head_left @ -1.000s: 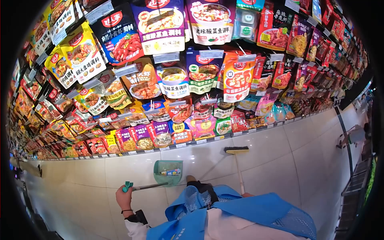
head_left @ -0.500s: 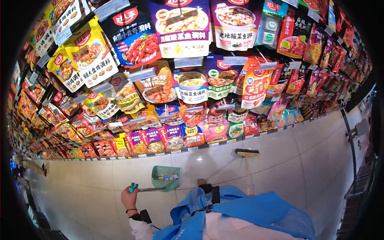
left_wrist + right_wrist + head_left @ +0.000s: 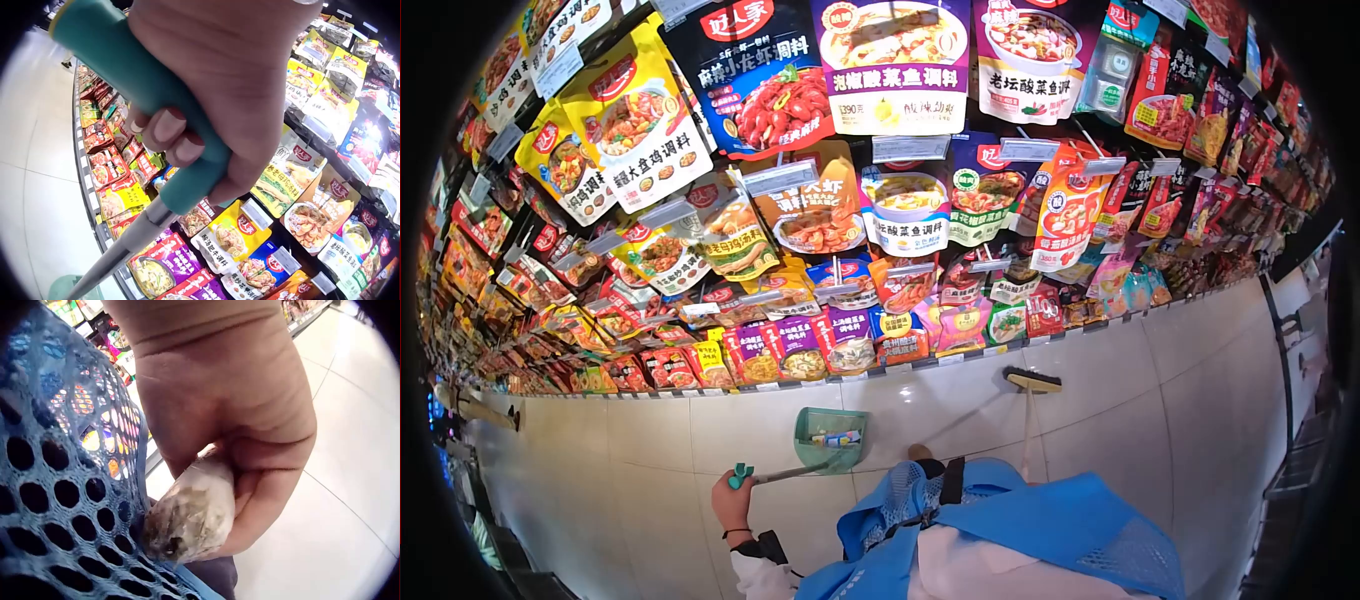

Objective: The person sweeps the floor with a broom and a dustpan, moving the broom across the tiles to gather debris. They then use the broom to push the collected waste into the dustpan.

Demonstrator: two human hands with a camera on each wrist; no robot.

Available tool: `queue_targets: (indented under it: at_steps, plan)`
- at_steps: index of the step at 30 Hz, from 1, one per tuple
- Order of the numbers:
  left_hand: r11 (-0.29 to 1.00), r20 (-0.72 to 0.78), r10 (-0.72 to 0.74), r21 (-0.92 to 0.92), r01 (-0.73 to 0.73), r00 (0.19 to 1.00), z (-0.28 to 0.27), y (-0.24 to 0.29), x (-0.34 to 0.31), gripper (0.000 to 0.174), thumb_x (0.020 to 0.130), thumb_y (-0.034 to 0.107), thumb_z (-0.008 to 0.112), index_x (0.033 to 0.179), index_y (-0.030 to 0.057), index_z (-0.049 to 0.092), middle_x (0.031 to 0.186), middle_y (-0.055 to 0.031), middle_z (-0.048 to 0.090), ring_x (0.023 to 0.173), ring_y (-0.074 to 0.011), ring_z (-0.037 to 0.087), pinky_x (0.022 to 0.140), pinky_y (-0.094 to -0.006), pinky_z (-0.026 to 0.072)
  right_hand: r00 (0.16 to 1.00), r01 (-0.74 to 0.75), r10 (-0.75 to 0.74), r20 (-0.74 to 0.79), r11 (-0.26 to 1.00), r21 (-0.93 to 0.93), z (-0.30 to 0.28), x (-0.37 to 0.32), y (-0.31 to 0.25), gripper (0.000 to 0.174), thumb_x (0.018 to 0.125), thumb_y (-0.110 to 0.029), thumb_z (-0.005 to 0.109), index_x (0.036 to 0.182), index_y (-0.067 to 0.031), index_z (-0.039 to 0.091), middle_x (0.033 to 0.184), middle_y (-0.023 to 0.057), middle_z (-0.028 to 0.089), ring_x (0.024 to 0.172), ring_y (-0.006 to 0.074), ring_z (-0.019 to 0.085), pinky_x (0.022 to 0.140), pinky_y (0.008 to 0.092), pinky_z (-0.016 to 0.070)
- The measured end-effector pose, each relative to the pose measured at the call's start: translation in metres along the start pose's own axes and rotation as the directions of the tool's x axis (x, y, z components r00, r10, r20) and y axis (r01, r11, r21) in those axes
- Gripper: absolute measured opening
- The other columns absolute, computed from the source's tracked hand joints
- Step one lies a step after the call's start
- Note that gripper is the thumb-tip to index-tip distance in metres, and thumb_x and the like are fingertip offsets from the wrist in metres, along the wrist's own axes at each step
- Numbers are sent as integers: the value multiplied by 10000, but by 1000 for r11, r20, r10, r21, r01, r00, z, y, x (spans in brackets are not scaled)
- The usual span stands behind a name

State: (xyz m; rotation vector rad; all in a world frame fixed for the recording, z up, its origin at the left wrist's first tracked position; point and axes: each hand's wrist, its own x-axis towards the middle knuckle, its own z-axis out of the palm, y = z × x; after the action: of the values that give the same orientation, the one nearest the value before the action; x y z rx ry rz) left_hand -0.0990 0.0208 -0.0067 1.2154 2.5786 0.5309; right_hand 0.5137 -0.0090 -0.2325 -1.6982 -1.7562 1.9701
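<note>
One dustpan: in the head view, the dustpan (image 3: 830,425) sits on the floor (image 3: 650,440), left of the broom (image 3: 1032,380), litter (image 3: 836,438) inside.
Far side: pouches (image 3: 905,205) hang and stand on shelving.
Left wrist view: the left hand (image 3: 215,81) has a closed grip, fingers curled round the green handle (image 3: 140,69).
Right wrist view: the right hand (image 3: 228,400) has a closed grip round a pale, stained handle end (image 3: 194,509), beside blue mesh (image 3: 75,475).

In the head view, seasoning pouches (image 3: 905,208) fill shelves from nine round to two o'clock, including a yellow pouch (image 3: 632,125) at ten, a dark blue pouch (image 3: 770,100) at eleven and an orange-red pouch (image 3: 1064,212) at two, with price labels (image 3: 910,148) among them.
</note>
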Motion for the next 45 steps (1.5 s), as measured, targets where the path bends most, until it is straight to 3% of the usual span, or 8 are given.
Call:
queue_targets:
  at_steps: [17, 22, 26, 32, 35, 38, 41, 45]
  plan:
    - [998, 50, -63, 11, 63, 997, -5, -9, 13, 349, 621, 300, 702, 888, 77, 673, 747, -167, 639, 728, -356, 617, 646, -417, 492, 995, 99, -100, 5, 993, 58, 37, 21, -24, 419, 861, -324, 565, 1191, -68, 545, 1112, 200, 589, 1086, 328, 526, 968, 417, 356]
    - [998, 88, -55, 12, 54, 995, -9, -2, 8, 331, 653, 327, 667, 899, 105, 669, 758, -152, 644, 734, -357, 615, 647, -427, 491, 1000, 15, -18, -24, 996, -90, 62, 39, -49, 427, 854, -303, 578, 1184, -36, 536, 1113, 200, 591, 1063, 325, 540, 949, 430, 367]
    - [999, 90, -49, 3, 49, 995, -7, -7, 8, 338, 659, 347, 655, 896, 107, 657, 765, -151, 646, 731, -360, 614, 644, -433, 491, 970, 241, -240, -33, 970, 43, 89, 55, -30, 478, 832, -325, 608, 1178, -3, 534, 1117, 201, 590, 1040, 323, 549, 939, 418, 364]
    - [998, 186, 23, -54, -13, 982, -5, -16, 11, 324, 684, 320, 650, 914, 92, 628, 753, -154, 644, 724, -363, 616, 639, -438, 493, 981, 185, -194, 25, 961, 204, 115, 25, -61, 495, 837, -387, 580, 1176, -28, 552, 1147, 190, 580, 1054, 304, 545, 942, 403, 365]
    - [911, 508, 67, -382, 156, 859, -12, -14, 7, 313, 707, 250, 650, 954, 69, 585, 725, -151, 638, 711, -371, 612, 628, -439, 493, 964, -265, 265, -15, 963, 48, 131, 23, -93, 437, 850, -357, 569, 1182, -72, 560, 1164, 159, 582, 1067, 270, 546, 945, 373, 375]
    - [926, 599, 88, -343, 156, 796, -18, -17, 5, 315, 711, 183, 655, 977, 48, 553, 731, -156, 632, 718, -376, 607, 629, -429, 490, 914, -346, 385, -128, 904, 251, 154, 17, -96, 352, 794, -282, 645, 1054, -45, 651, 1041, 149, 640, 965, 255, 593, 867, 355, 426]
    - [932, 279, 295, -294, -211, 914, 9, -61, 17, 303, 701, 158, 663, 962, 39, 566, 756, -166, 627, 738, -373, 604, 636, -420, 484, 885, -407, 451, -117, 870, 277, 176, 12, -103, 358, 791, -307, 642, 1052, -62, 650, 1043, 150, 636, 958, 255, 596, 868, 362, 425]
    - [915, 262, 199, -394, -84, 944, -3, -112, 43, 240, 687, 156, 677, 869, 21, 597, 731, -161, 621, 678, -334, 604, 612, -396, 466, 902, -391, 423, -88, 886, 250, 205, 5, -89, 343, 833, -344, 578, 1081, -115, 643, 1091, 144, 625, 1021, 256, 582, 916, 357, 405]
